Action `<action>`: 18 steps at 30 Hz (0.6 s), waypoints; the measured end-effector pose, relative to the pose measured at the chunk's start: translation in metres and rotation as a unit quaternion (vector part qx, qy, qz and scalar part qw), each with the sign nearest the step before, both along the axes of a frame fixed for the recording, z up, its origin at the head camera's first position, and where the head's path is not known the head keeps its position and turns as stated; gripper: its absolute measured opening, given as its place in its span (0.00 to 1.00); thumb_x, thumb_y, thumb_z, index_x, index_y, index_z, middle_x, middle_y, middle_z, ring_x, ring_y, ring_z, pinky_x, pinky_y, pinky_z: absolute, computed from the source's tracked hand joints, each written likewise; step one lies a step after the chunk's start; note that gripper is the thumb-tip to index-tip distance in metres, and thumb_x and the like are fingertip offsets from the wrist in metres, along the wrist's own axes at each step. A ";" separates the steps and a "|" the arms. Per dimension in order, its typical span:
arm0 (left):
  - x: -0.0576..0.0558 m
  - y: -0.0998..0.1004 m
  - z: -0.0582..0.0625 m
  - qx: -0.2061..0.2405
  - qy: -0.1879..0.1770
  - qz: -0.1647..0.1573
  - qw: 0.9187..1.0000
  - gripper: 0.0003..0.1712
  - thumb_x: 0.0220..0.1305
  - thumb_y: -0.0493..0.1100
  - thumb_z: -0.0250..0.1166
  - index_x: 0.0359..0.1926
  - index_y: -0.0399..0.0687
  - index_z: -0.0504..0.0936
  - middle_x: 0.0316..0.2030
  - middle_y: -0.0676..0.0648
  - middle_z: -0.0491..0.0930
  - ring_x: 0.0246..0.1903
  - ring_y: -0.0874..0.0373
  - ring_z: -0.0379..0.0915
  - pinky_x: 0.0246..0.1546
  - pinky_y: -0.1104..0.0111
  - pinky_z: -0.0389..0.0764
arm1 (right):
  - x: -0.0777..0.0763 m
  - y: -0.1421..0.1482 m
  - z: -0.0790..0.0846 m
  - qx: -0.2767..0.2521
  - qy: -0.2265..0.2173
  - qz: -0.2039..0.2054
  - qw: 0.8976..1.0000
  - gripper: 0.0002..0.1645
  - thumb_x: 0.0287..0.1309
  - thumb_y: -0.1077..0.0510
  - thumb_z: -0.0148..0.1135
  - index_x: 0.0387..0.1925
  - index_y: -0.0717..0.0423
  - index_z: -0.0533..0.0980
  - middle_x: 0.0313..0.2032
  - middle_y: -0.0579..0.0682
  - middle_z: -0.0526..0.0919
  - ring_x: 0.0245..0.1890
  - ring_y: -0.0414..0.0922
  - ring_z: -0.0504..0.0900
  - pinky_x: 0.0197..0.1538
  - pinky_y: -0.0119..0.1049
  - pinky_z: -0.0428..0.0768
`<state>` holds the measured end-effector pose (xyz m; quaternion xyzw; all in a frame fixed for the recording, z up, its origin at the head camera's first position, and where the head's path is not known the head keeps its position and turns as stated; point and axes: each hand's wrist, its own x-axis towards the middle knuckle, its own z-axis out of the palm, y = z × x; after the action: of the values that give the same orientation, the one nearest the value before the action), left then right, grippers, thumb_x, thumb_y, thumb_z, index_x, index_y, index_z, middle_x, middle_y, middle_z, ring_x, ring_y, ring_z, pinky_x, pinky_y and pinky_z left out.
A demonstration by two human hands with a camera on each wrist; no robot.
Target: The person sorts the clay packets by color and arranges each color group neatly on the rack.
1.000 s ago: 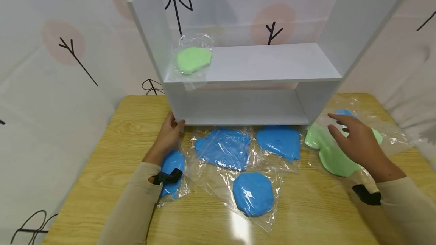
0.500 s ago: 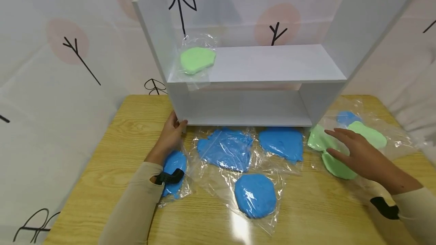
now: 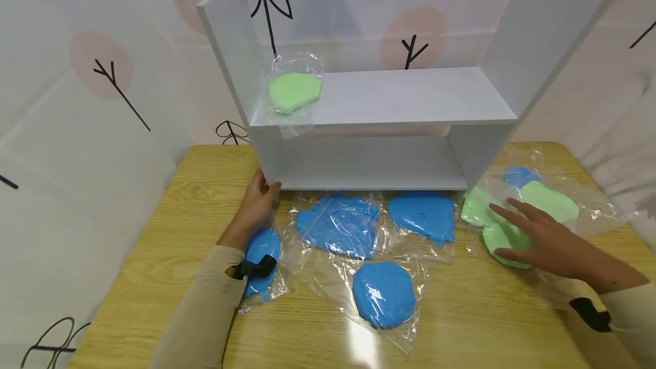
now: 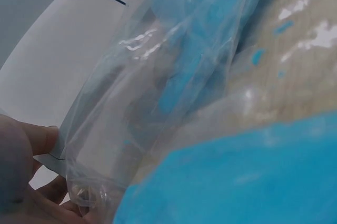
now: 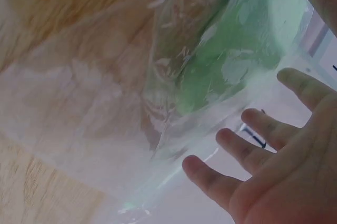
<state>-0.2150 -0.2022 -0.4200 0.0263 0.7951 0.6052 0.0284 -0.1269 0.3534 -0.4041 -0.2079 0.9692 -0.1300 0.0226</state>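
My left hand (image 3: 253,204) grips the white shelf unit (image 3: 400,95) by its lower left corner; the unit stands toward the table's (image 3: 159,278) back edge. My right hand (image 3: 553,246), fingers spread wide, lies over bagged green slabs (image 3: 499,238) near the right edge; contact unclear.

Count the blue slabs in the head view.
5 blue slabs: one by the left hand, two in front of the shelf, one nearer the camera, one beyond the right hand. Others may be hidden.
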 end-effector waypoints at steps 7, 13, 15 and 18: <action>-0.001 0.000 -0.001 0.001 0.004 0.000 1.000 0.33 0.78 0.43 0.50 0.78 0.64 0.51 0.78 0.51 0.52 0.77 0.48 0.50 0.75 0.51 0.59 | -0.001 0.007 0.000 -0.009 -0.032 -0.002 0.999 0.61 0.50 0.43 0.76 0.79 0.48 0.52 0.72 0.76 0.52 0.63 0.80 0.61 0.48 0.80 0.67; -0.001 0.001 0.001 -0.001 0.001 0.005 1.000 0.34 0.78 0.43 0.51 0.78 0.65 0.51 0.78 0.51 0.52 0.77 0.48 0.50 0.75 0.51 0.59 | -0.004 0.006 -0.003 -0.011 -0.019 0.010 1.000 0.61 0.47 0.44 0.78 0.77 0.54 0.56 0.67 0.78 0.61 0.59 0.79 0.66 0.48 0.78 0.69; 0.000 0.001 0.002 -0.003 0.000 0.004 1.000 0.34 0.78 0.43 0.51 0.78 0.65 0.50 0.78 0.51 0.52 0.77 0.48 0.50 0.75 0.51 0.59 | -0.004 0.006 -0.003 -0.010 -0.014 0.008 1.000 0.60 0.46 0.44 0.79 0.76 0.55 0.58 0.66 0.78 0.63 0.59 0.78 0.67 0.49 0.77 0.70; 0.000 0.001 0.002 -0.002 0.000 0.003 1.000 0.35 0.78 0.42 0.50 0.79 0.63 0.49 0.79 0.51 0.51 0.77 0.47 0.49 0.75 0.50 0.59 | -0.003 0.004 -0.002 -0.013 -0.006 0.005 1.000 0.60 0.45 0.43 0.79 0.75 0.56 0.60 0.65 0.75 0.66 0.59 0.76 0.68 0.49 0.74 0.71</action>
<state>-0.2151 -0.2016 -0.4182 0.0240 0.7966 0.6035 0.0265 -0.1299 0.3577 -0.4061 -0.2120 0.9663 -0.1437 0.0264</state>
